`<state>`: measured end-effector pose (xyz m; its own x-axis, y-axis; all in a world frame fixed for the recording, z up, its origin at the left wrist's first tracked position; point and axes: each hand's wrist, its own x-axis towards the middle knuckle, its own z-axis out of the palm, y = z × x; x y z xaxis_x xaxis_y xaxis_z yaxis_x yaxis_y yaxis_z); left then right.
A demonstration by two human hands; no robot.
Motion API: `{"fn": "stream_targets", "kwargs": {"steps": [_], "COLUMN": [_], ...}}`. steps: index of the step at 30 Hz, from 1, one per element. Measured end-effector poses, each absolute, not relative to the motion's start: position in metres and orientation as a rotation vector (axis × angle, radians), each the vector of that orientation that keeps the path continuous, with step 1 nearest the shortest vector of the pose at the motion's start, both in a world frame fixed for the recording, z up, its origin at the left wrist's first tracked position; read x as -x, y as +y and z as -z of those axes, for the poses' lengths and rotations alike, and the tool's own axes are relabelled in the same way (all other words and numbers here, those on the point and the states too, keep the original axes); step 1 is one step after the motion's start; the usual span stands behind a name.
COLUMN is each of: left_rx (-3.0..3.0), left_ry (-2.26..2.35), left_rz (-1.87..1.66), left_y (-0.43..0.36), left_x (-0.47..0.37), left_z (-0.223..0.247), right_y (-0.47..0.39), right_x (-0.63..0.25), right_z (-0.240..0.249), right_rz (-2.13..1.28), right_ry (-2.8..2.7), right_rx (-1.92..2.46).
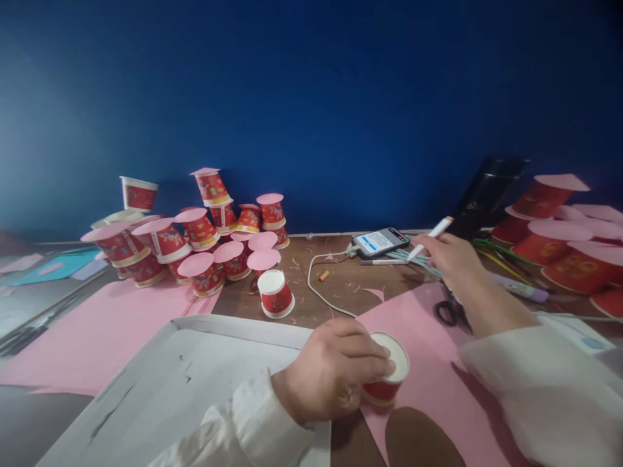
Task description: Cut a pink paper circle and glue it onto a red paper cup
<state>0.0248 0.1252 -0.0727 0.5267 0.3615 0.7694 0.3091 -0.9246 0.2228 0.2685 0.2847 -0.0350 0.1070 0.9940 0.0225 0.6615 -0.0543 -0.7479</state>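
Note:
My left hand (341, 370) is closed around a red paper cup (396, 363) with a white base. The cup stands upside down at the edge of a pink paper sheet (413, 318), my fingers pressing on its top and side. Further right, my right hand (450, 256) pinches a white marker (439, 227) with an orange end, held tilted above the table. Black-handled scissors (445, 313) lie partly under my right forearm. A rounded hole is cut in the pink sheet near the front. Another upside-down cup (276, 292) stands beyond my left hand.
Stacked red cups with pink paper tops (197, 227) fill the back left; more cups (549, 240) stand at the right. A phone (379, 241) with a white cable (311, 285) lies behind. A dark bottle (487, 194) leans there. A white tray-like board (214, 363) lies left.

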Motion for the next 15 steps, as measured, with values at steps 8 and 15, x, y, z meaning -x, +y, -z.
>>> {"fn": "stream_targets", "kwargs": {"steps": [8, 15], "left_rx": [-2.656, -2.728], "left_ry": [0.571, 0.607], "left_rz": [-1.443, -1.315], "left_y": [0.125, 0.13], "left_x": [-0.029, -0.028], "left_z": [0.073, 0.08], "right_y": [0.316, 0.347], "right_x": [-0.29, -0.291], "right_z": [0.036, 0.045], "right_rz": [-0.333, -0.346], "right_ry": [-1.72, -1.983], "right_rx": [2.021, 2.028]}}
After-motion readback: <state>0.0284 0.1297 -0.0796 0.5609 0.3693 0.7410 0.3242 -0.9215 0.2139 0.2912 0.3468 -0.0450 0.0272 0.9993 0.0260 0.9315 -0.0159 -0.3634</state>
